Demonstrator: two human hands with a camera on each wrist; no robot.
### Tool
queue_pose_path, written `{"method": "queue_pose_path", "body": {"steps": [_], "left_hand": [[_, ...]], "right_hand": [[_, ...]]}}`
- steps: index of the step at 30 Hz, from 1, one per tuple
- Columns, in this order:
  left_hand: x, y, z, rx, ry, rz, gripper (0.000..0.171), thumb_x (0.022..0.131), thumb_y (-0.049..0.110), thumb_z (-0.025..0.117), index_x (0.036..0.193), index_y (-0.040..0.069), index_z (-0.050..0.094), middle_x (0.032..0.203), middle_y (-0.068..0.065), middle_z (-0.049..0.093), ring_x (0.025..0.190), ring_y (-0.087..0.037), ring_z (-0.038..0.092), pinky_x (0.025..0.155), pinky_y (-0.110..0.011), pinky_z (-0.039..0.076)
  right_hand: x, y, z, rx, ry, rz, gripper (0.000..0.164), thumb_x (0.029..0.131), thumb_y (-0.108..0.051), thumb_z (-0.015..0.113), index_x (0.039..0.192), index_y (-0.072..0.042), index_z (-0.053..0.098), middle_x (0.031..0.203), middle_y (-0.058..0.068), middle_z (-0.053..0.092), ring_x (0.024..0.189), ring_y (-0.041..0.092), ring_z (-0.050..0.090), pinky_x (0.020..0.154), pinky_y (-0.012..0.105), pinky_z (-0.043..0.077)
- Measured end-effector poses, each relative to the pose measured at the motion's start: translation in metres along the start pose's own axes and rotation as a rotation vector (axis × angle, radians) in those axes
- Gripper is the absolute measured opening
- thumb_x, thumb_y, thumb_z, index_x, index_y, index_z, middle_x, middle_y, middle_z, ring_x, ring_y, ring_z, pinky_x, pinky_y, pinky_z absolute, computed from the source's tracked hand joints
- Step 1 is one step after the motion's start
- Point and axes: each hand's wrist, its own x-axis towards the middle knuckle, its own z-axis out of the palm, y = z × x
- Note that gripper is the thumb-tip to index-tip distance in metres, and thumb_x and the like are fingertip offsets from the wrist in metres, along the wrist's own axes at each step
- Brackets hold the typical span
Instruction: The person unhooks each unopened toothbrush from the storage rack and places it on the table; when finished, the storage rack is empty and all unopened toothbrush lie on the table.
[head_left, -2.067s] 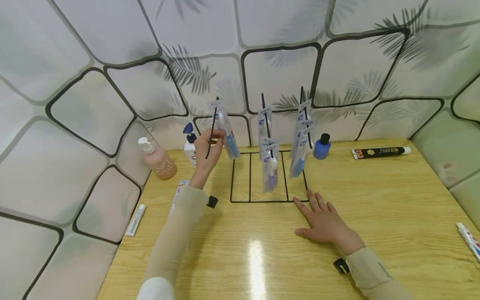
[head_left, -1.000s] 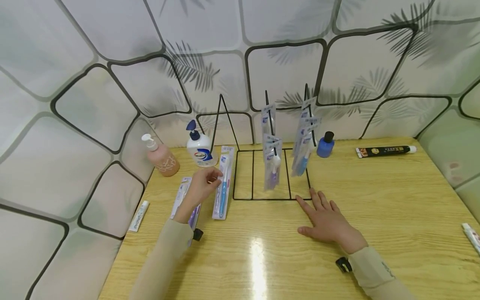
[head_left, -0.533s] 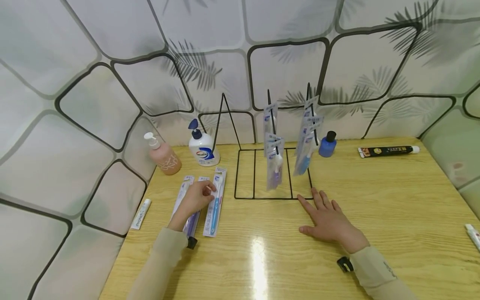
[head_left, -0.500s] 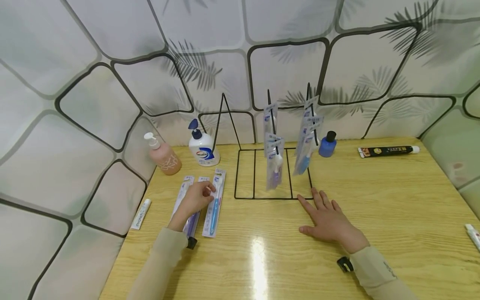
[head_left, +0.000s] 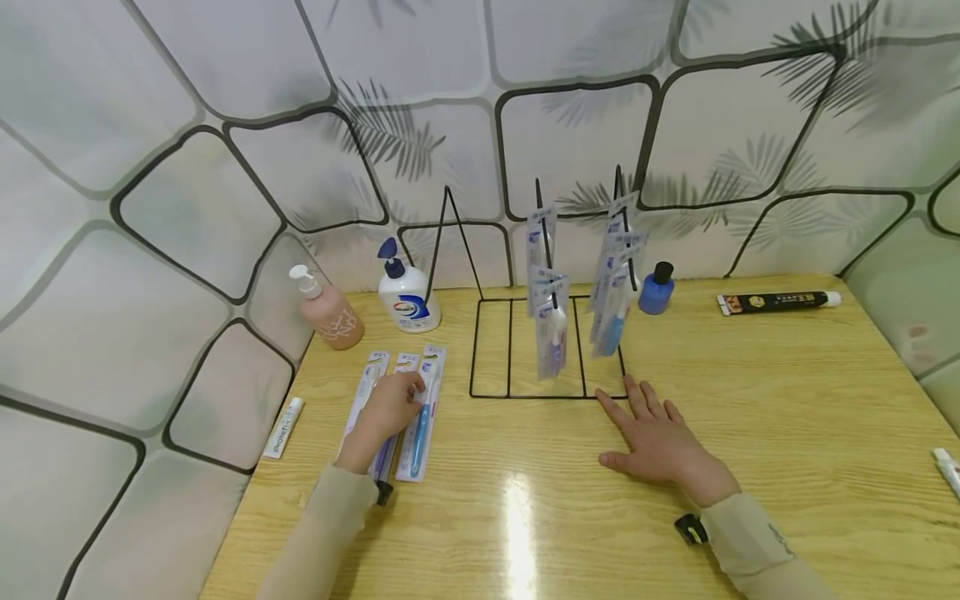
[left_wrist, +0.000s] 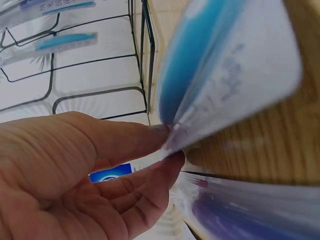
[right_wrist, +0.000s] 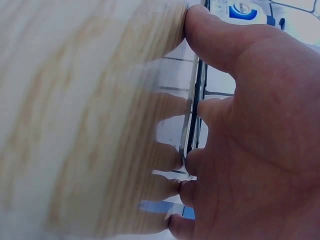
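Observation:
My left hand (head_left: 390, 406) pinches the edge of a packaged blue toothbrush (head_left: 420, 433) between thumb and fingertips. In the left wrist view that toothbrush pack (left_wrist: 230, 65) stands tilted off the wooden table. Just left of it lie a purple packaged toothbrush (head_left: 386, 450) and another toothbrush pack (head_left: 362, 392), both partly hidden under the hand. My right hand (head_left: 660, 437) rests on the table with fingers spread, its fingertips at the front right corner of the black wire rack (head_left: 508, 350). More packaged toothbrushes (head_left: 552, 333) hang from the rack's middle and right arms; the left arm is bare.
Behind the left hand stand a white soap bottle (head_left: 410, 300) and a pink pump bottle (head_left: 333, 317). A small white tube (head_left: 282, 429) lies at the left. A blue bottle (head_left: 656, 290), a black tube (head_left: 780, 302) and another white tube (head_left: 947, 468) are to the right.
My left hand has taken the blue toothbrush pack off the rack's left arm and brought it down and left, beside the other packs on the table. My right hand has stayed in place.

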Motion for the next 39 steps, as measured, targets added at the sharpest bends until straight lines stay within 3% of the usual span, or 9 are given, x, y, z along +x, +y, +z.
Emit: {"method": "queue_pose_path", "body": {"steps": [8,15,22,27,33,36,39], "left_hand": [[-0.007,0.007,0.003,0.082,0.015,-0.038,0.019,0.082,-0.005,0.074,0.099,0.001,0.071,0.081,-0.012,0.067,0.071,-0.023,0.060,0.064,-0.037,0.052],[-0.011,0.008,0.012,0.137,0.054,-0.032,0.020,0.083,-0.008,0.069,0.102,-0.002,0.073,0.097,-0.020,0.071,0.091,-0.034,0.068,0.083,-0.047,0.056],[-0.012,0.011,0.013,0.174,0.077,-0.013,0.018,0.084,-0.006,0.070,0.102,-0.002,0.073,0.096,-0.020,0.071,0.091,-0.036,0.069,0.085,-0.047,0.057],[-0.013,0.019,0.010,0.208,0.127,0.018,0.031,0.082,-0.005,0.075,0.112,-0.002,0.070,0.104,-0.021,0.069,0.096,-0.037,0.067,0.086,-0.048,0.057],[-0.010,0.036,0.014,0.235,0.205,0.155,0.052,0.080,0.004,0.083,0.128,-0.001,0.063,0.124,-0.023,0.065,0.115,-0.043,0.061,0.092,-0.053,0.055],[-0.006,0.046,0.018,0.178,0.119,0.272,0.066,0.085,0.016,0.083,0.142,0.001,0.053,0.144,-0.026,0.054,0.135,-0.046,0.050,0.105,-0.058,0.049],[-0.002,0.054,0.026,0.146,-0.083,0.383,0.083,0.090,0.034,0.078,0.157,0.008,0.036,0.163,-0.025,0.031,0.151,-0.047,0.028,0.117,-0.062,0.034]], "right_hand": [[0.001,0.002,0.002,0.000,0.002,0.002,0.093,0.091,-0.056,0.068,0.164,-0.018,0.023,0.167,0.033,0.005,0.151,0.058,0.009,0.114,0.078,0.016],[0.001,0.002,0.002,0.012,-0.002,0.005,0.093,0.091,-0.055,0.068,0.164,-0.018,0.023,0.167,0.033,0.005,0.151,0.058,0.008,0.114,0.079,0.015],[0.002,0.002,0.002,0.011,-0.003,0.008,0.093,0.091,-0.055,0.069,0.164,-0.018,0.024,0.167,0.033,0.005,0.151,0.059,0.008,0.114,0.079,0.015],[0.002,0.002,0.002,0.006,0.000,0.006,0.093,0.091,-0.055,0.069,0.163,-0.018,0.025,0.167,0.033,0.006,0.151,0.058,0.009,0.113,0.078,0.016],[0.000,0.000,0.001,0.001,0.002,0.004,0.094,0.090,-0.058,0.069,0.163,-0.018,0.026,0.166,0.034,0.007,0.150,0.059,0.011,0.113,0.078,0.018],[0.000,0.001,0.001,0.004,0.000,0.006,0.094,0.089,-0.058,0.069,0.163,-0.018,0.026,0.166,0.034,0.007,0.150,0.059,0.010,0.113,0.078,0.017],[0.000,0.001,0.001,0.002,0.001,0.004,0.094,0.090,-0.058,0.068,0.163,-0.018,0.025,0.166,0.034,0.007,0.150,0.059,0.010,0.113,0.078,0.017]]}}
